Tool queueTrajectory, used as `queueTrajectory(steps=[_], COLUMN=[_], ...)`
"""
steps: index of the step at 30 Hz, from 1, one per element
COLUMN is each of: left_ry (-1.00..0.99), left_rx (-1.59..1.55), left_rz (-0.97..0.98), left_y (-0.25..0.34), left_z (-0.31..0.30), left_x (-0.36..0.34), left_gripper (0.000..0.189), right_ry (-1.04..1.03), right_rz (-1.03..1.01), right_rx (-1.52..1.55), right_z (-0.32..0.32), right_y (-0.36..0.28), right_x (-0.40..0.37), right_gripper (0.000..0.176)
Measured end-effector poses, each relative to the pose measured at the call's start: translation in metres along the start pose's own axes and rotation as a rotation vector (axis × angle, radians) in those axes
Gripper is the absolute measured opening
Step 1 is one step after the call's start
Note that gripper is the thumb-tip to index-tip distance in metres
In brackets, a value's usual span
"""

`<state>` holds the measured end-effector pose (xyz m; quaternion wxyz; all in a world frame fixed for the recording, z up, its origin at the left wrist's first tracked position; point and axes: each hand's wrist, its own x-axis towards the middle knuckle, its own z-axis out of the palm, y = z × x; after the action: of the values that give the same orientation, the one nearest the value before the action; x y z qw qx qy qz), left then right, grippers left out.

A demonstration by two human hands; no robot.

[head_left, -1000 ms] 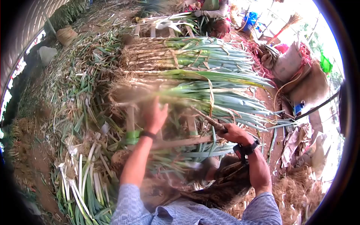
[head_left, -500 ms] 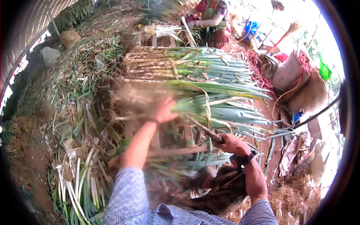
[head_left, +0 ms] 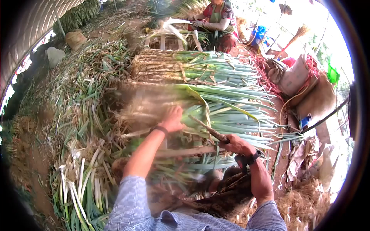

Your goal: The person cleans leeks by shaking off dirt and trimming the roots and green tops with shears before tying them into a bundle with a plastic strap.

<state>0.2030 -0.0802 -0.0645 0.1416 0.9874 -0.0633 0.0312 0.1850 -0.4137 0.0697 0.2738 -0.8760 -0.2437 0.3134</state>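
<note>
A pile of long leeks (head_left: 231,111) lies crosswise before me, roots to the left and green leaves to the right. My left hand (head_left: 172,120) rests on the near stalks, fingers bent over them and thumb apart; a blur hides part of the contact. In my right hand (head_left: 237,145) is a brown wooden stick (head_left: 208,129), its thin end pointing up-left at the leaves. A yellowish leaf (head_left: 204,102) curves across the greens. Farther off lies a tied row of leeks (head_left: 165,65).
A wooden rail (head_left: 185,152) runs along the near side. Loose leeks (head_left: 83,184) lie at lower left beside heaped trimmings (head_left: 81,100). Another person (head_left: 217,21) works at the far end by a wooden rack (head_left: 163,41). Sacks (head_left: 295,79) stand at right.
My left hand has shifted slightly toward me and right over the stalks. The near leaves have spread toward me, and the yellowish leaf lies differently. My right hand keeps the stick.
</note>
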Motion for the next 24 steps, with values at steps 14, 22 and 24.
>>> queueTrajectory(steps=[14,22,24], left_ry=[0.228,0.426,0.48], left_rx=[-0.203,0.098,-0.056], left_rz=[0.182,0.02,-0.104], left_y=[0.048,0.006,0.018], left_z=[0.036,0.023,-0.001], left_x=[-0.083,-0.115,-0.135], left_gripper=[0.062,0.04,0.032], right_ry=[-0.055,-0.171,-0.131], right_rz=[0.051,-0.077,-0.108], right_rx=[-0.125,-0.263,-0.357], right_z=[-0.003,0.016,0.019], right_y=[0.017,0.026,0.029], right_x=[-0.008,-0.007,-0.005], right_gripper=[0.035,0.028,0.027])
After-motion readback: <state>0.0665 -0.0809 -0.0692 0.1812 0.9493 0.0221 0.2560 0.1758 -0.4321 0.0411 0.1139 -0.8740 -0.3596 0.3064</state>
